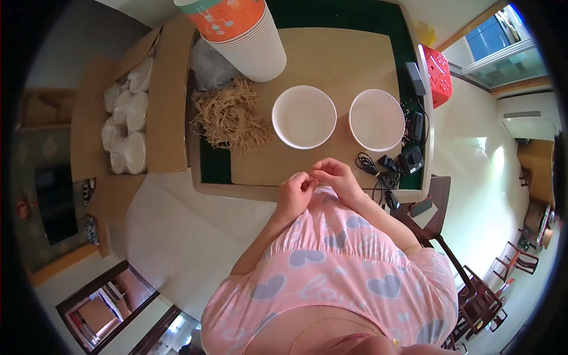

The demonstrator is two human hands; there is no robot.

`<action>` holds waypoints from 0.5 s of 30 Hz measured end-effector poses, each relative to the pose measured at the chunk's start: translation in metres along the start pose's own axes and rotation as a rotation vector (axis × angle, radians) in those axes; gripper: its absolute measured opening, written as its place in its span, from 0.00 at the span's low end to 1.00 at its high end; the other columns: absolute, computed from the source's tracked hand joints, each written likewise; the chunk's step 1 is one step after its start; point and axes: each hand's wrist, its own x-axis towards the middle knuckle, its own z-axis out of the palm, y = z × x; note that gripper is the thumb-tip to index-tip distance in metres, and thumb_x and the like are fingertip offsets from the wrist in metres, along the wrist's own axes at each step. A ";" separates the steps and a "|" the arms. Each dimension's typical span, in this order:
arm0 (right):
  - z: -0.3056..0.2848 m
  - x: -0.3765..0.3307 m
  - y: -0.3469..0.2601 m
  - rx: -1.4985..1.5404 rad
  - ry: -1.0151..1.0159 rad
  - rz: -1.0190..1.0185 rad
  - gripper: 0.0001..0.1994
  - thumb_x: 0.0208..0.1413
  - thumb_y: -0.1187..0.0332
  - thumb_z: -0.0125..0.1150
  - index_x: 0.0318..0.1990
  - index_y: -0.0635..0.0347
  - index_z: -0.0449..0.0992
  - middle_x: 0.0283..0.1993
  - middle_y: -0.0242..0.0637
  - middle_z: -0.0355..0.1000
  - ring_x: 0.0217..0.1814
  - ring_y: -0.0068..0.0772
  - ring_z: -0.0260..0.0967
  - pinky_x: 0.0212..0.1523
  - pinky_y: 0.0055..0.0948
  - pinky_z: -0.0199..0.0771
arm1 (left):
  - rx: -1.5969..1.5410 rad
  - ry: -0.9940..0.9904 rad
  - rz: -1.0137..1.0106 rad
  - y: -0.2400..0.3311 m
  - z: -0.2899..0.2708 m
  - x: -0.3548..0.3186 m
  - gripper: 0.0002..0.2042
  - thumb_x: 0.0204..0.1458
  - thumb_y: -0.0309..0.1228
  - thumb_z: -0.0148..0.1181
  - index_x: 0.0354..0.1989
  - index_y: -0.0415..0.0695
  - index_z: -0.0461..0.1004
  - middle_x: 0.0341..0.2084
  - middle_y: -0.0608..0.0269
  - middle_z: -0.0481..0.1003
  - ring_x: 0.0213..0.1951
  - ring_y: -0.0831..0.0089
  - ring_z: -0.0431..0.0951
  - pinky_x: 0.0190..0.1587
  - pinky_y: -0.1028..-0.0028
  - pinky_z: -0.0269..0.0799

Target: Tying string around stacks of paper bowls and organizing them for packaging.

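My left hand (294, 194) and my right hand (338, 178) meet at the table's near edge, in front of my pink dress. Fingertips of both are pinched together; whatever lies between them is too small to make out. Just beyond stand two white paper tubs (304, 117), the second tub (377, 120) further right. Their open tops face up, and both look empty. To the left lies a tangled heap of tan strings (231, 115). Behind it a tall stack of nested paper tubs (251, 44) leans, with an orange printed outer side showing.
A cardboard box (168, 100) with bagged white tubs (127, 118) stands left of the table. A clear plastic bag (212, 65) lies behind the strings. Black cables (378, 171) and a small black camera (411, 158) sit at the right edge. Beyond is a red stool (436, 76).
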 end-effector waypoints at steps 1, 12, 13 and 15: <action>-0.006 0.002 0.005 0.074 0.003 0.017 0.08 0.54 0.77 0.59 0.40 0.65 0.71 0.37 0.33 0.72 0.41 0.23 0.70 0.45 0.23 0.71 | -0.002 -0.007 -0.003 0.002 0.001 0.000 0.05 0.46 0.25 0.61 0.26 0.38 0.71 0.22 0.53 0.74 0.24 0.58 0.76 0.27 0.65 0.71; -0.012 -0.008 0.006 0.062 0.129 0.406 0.12 0.62 0.61 0.51 0.39 0.61 0.75 0.35 0.31 0.73 0.36 0.20 0.69 0.36 0.21 0.70 | 0.137 -0.052 0.060 0.000 0.007 0.006 0.05 0.47 0.26 0.60 0.25 0.41 0.70 0.23 0.57 0.74 0.26 0.57 0.76 0.28 0.63 0.71; -0.016 -0.004 0.016 0.095 0.108 0.302 0.13 0.62 0.61 0.50 0.39 0.62 0.74 0.36 0.31 0.73 0.36 0.20 0.69 0.37 0.22 0.71 | 0.135 -0.055 0.061 0.002 0.008 0.005 0.05 0.47 0.26 0.60 0.25 0.41 0.70 0.23 0.57 0.74 0.26 0.57 0.76 0.28 0.63 0.71; -0.014 0.001 0.016 0.174 0.102 0.195 0.13 0.63 0.62 0.50 0.40 0.63 0.74 0.36 0.32 0.72 0.37 0.22 0.70 0.40 0.25 0.72 | 0.152 -0.124 0.070 0.004 0.008 0.004 0.05 0.47 0.28 0.59 0.25 0.42 0.70 0.24 0.57 0.74 0.28 0.56 0.76 0.29 0.62 0.71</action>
